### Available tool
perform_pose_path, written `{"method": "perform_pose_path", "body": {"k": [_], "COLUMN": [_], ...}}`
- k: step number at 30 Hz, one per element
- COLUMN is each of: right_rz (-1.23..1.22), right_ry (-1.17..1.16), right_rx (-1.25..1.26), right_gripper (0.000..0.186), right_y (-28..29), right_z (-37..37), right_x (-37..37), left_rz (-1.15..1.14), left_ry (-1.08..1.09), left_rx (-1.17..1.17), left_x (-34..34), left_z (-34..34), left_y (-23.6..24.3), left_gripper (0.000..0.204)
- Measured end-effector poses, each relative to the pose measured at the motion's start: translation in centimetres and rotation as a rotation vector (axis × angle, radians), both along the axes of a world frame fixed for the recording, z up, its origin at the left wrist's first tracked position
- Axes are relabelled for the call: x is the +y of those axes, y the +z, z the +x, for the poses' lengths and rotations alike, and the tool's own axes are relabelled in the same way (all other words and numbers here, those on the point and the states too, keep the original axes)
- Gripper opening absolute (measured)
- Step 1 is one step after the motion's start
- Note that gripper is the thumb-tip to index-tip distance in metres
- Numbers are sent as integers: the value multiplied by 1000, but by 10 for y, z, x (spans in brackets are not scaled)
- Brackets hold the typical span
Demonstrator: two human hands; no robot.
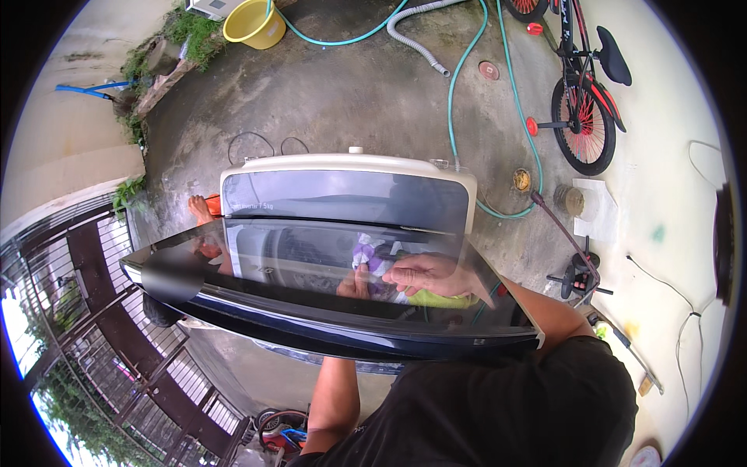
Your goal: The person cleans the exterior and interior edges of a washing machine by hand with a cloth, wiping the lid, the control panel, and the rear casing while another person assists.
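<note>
Two cloths show through the raised, tinted lid [311, 268] of a top-loading washing machine [350, 161]: a crumpled purple-and-white cloth [364, 253] and, to its right and nearer the body, a bunched yellow-green cloth [441, 299]. Both appear within the machine's opening, seen through the lid's glossy panel, whose reflections blur their outlines. The purple one is gathered into small, soft folds with white patches; the other looks like a rounded, loose heap.

The left hand [354, 284] is at the lower end of the purple-and-white cloth, a finger pointing up along it; whether its grip is clamped on the fabric I cannot tell. The right hand [432, 272] is just above the yellow-green cloth, palm side partly turned in and fingers toward the left; its grip, too, is unclear behind the panel.

The machine's body is off-white with rounded corners and a smooth, dark, reflective rear panel. The lid's thick black front edge bows across the view, ending in a sharp corner beside the right forearm. The left forearm [334, 397] passes beneath that edge, between it and the black shirt [513, 405]. Beyond the machine, rough, stained concrete floor [311, 101] stretches toward a yellow bucket [255, 25], a smooth teal hose [451, 117] and a ribbed grey hose [405, 35]. A bicycle [580, 117] stands near the pale wall on the right.
</note>
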State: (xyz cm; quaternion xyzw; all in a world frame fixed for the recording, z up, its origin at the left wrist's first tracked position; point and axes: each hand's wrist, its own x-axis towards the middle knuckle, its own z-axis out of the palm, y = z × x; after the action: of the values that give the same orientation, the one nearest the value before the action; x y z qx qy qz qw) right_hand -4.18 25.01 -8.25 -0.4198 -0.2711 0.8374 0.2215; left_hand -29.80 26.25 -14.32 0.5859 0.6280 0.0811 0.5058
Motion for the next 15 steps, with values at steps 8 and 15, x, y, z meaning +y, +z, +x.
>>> {"method": "perform_pose_path", "body": {"k": [8, 15], "right_rz": [-25, 31], "right_ry": [61, 61], "right_rx": [-2, -36], "right_gripper": [52, 55], "right_y": [-3, -16], "right_z": [5, -1], "right_x": [-4, 0], "left_rz": [-314, 73], "left_ry": [137, -16], "left_rx": [74, 205], "left_x": [14, -6], "left_z": [23, 13], "left_y": [35, -1], "left_gripper": [58, 57]}}
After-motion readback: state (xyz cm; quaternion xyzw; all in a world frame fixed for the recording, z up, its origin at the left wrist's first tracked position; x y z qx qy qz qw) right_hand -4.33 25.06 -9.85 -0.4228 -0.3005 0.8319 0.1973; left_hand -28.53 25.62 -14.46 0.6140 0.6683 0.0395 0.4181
